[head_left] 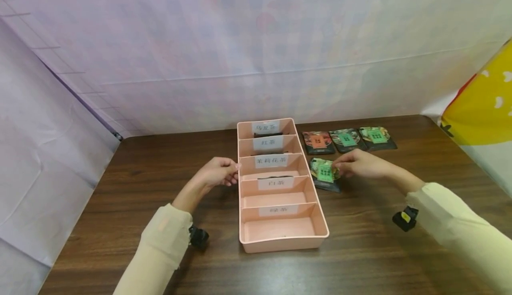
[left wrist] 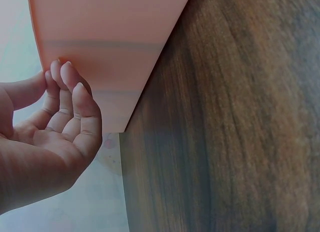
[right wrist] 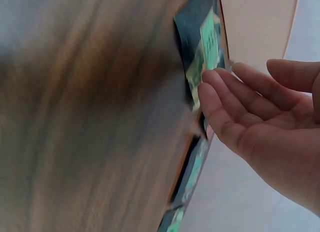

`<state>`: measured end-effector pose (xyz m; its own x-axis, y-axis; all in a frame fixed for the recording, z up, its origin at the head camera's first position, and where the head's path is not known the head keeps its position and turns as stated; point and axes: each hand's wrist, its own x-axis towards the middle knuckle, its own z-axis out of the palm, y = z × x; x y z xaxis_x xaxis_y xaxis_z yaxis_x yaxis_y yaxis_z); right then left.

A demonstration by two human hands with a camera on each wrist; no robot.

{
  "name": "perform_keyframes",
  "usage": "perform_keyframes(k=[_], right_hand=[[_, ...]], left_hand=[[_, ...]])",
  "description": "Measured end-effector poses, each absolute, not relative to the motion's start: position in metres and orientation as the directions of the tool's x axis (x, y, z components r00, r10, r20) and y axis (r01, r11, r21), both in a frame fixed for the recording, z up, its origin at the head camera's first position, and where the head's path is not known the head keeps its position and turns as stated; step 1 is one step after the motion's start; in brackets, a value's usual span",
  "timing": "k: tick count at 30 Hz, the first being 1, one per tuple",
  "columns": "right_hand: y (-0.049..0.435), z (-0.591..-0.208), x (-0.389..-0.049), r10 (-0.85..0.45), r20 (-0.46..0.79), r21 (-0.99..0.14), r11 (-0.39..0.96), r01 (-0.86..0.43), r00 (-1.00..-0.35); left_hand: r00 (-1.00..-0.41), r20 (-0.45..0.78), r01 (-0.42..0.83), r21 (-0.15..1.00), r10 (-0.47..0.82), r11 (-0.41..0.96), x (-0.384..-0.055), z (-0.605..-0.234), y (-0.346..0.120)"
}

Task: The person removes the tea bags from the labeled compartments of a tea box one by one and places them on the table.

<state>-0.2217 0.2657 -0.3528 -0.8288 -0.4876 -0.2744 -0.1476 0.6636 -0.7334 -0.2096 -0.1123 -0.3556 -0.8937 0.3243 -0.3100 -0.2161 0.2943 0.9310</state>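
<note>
Centrally, a pink box (head_left: 282, 244) stands on the tabletop (head_left: 168, 161), its long axis running away from the person. The packet (head_left: 325, 171) lies just beside its right wall, level with the third and fourth compartments from the far end, and to the left of the right hand's (head_left: 363, 164) fingers (right wrist: 215, 99). This hand is nearer, the box lying between the packet and the left hand (head_left: 218, 170). The right fingers are extended at the packet's right edge, with the thumb (right wrist: 292, 74) apart; the left thumb and forefinger pinch the box's rim. The packet sits slightly askew, its squarish outline giving no clear long axis. Three other packets (head_left: 346, 139) form a row beyond it. Only dark edges (head_left: 269, 134) show in the three far compartments, the rest being hidden by dividers. The right wrist view is blurred, and whether the packet lies flat cannot be told.
</note>
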Motion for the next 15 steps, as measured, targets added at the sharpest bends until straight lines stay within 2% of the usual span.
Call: perform_keyframes(k=[9, 15], right_hand=[[0.255, -0.358, -0.209, -0.567, -0.276, -0.755, 0.628, -0.19, -0.776], [0.261, -0.36, -0.214, -0.563, -0.268, -0.689, 0.679, -0.253, -0.781]], left_hand=[[-0.894, -0.308, -0.214, 0.931, 0.325, 0.295, -0.21, -0.355, -0.113], [-0.896, -0.305, -0.212, 0.932, 0.323, 0.294, -0.209, -0.356, -0.113]])
